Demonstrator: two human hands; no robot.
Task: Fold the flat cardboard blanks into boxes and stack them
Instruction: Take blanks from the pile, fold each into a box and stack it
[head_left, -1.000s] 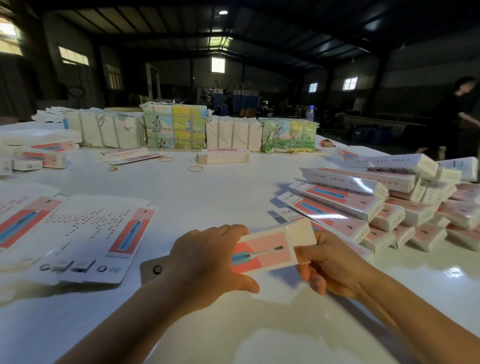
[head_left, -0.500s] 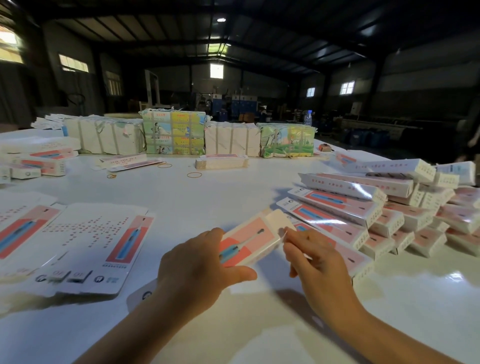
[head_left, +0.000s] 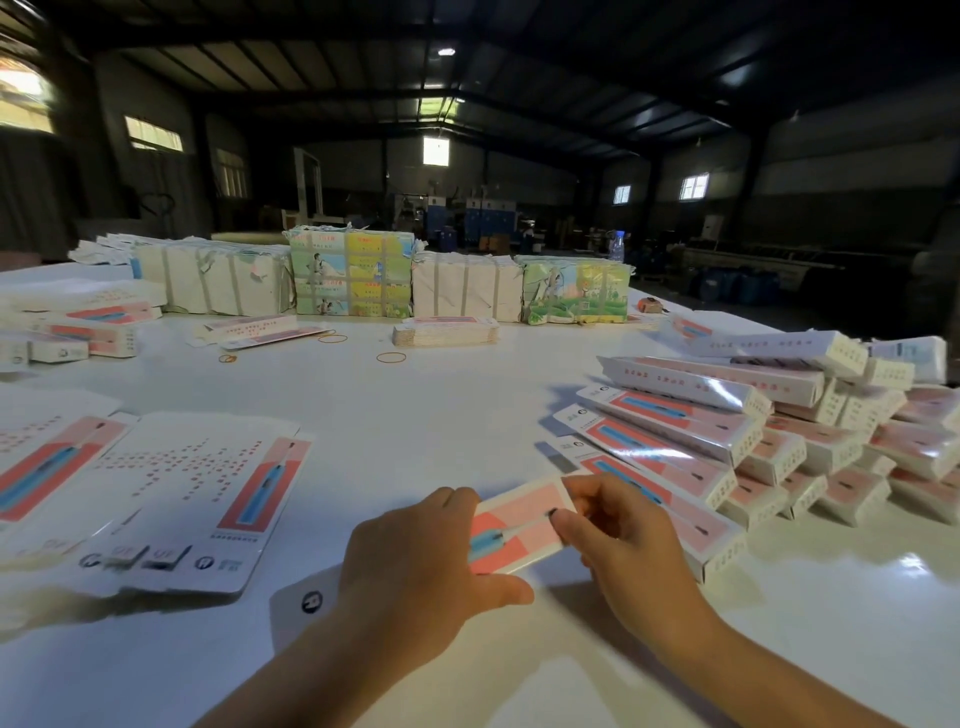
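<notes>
**Both hands on a half-folded box at the near edge**

Broad bare white surface (head_left: 415, 415) stretching ahead of the hands, open up to two loose rubber bands (head_left: 390, 357) and a short stack of flat cartons (head_left: 445, 331) well beyond. Hemmed in just right of the hands by a leaning pile of finished boxes (head_left: 727, 431), its nearest box touching the back of the right hand. Left of the hands, near but apart, a spread of flat blanks (head_left: 197, 499) lying printed side up. Far beyond, along the back edge, a row of strapped bundles (head_left: 353, 275). More boxes and blanks far to the left (head_left: 78, 327).

Held between the hands, low over the surface: a pink and white box (head_left: 519, 525), slanted up to the right, a white tab with a round mark (head_left: 311, 601) poking out under the left wrist. Left hand (head_left: 421, 566) gripping the box's near end, thumb lying along its lower edge, knuckles up. Right hand (head_left: 623, 535) at the far end, fingertips (head_left: 563, 519) curled onto the end face, pinching there. Both forearms reaching in from the bottom of the view
</notes>
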